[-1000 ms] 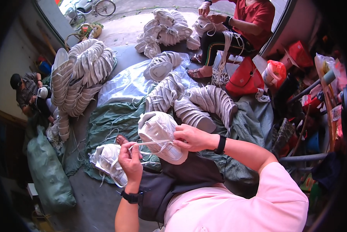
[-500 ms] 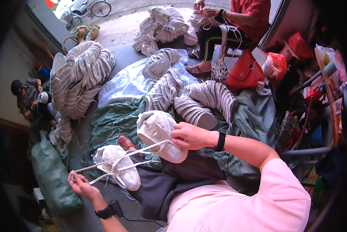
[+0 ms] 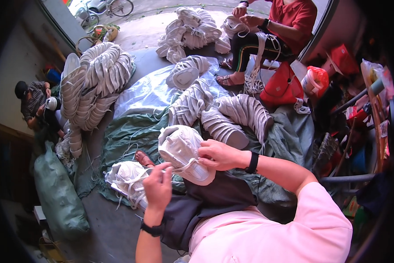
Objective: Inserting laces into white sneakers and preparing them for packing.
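A white sneaker (image 3: 181, 147) rests sole-up on my lap. My right hand (image 3: 219, 155) grips its side near the laces. My left hand (image 3: 158, 187) pinches a white shoelace (image 3: 179, 168) close to the shoe's eyelets. A second white sneaker (image 3: 126, 179) with loose laces lies just left of my left hand, on a green sheet (image 3: 133, 136).
Rows of stacked white sneakers (image 3: 225, 116) lie ahead, with more piles at the left (image 3: 91, 83) and far back (image 3: 190, 30). A seated person in red (image 3: 276, 30) handles laces at the top. Another person (image 3: 32, 103) crouches at the left. A green sack (image 3: 58, 197) stands beside me.
My left hand, which had pulled the lace far out to the lower left, has come back up to the shoe. The right hand stays on the sneaker.
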{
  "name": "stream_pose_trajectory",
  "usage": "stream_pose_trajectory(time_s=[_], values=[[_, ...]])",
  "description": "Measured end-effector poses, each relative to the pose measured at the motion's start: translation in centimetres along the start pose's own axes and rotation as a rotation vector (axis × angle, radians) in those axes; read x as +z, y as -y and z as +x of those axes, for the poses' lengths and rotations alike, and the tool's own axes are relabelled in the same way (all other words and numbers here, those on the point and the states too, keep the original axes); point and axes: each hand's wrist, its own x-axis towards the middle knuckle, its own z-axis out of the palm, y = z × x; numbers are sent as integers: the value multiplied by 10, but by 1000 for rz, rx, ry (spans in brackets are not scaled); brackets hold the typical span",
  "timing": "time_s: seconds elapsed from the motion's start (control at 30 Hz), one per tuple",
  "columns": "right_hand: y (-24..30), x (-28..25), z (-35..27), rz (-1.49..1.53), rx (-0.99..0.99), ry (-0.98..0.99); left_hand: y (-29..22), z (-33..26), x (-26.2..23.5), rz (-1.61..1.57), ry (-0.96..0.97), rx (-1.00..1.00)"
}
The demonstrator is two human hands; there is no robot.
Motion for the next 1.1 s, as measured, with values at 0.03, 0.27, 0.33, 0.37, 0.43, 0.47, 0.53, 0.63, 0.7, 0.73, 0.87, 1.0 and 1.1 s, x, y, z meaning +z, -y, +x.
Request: stream_pose_trajectory(time_s=[0.03, 0.27, 0.33, 0.37, 0.43, 0.47, 0.53, 0.63, 0.7, 0.73, 0.87, 1.0, 1.1], values=[[2, 2, 1, 8, 6, 0, -9, 4, 7, -2, -7, -3], [1, 3, 3, 14, 3, -7, -19, 22, 27, 271, 193, 186], [-2, 2, 1, 24, 10, -3, -19, 22, 28, 282, 187, 216], [-4, 1, 0, 32, 16, 2, -21, 23, 29, 285, 160, 249], [-5, -1, -1, 26, 15, 6, -22, 23, 29, 290, 136, 281], [-6, -3, -2, 18, 11, 12, -23, 22, 28, 312, 108, 290], [-9, -5, -3, 18, 1, 6, -21, 22, 25, 335, 82, 300], [-17, -9, -7, 25, -12, 0, -11, 21, 12, 355, -93, 249], [-23, -11, -9, 28, -10, -1, -8, 22, -1, 401, -201, 241], [-25, -12, -11, 30, -8, -11, -5, 23, -8, 419, -253, 223], [-29, -10, -12, 53, -5, -10, 4, 19, -38, 436, -465, 120], [-29, -7, -12, 75, -2, 2, 17, 12, -50, 379, -628, 25], [-29, -4, -12, 102, -38, -29, 7, 4, -28, 372, -438, -103]])
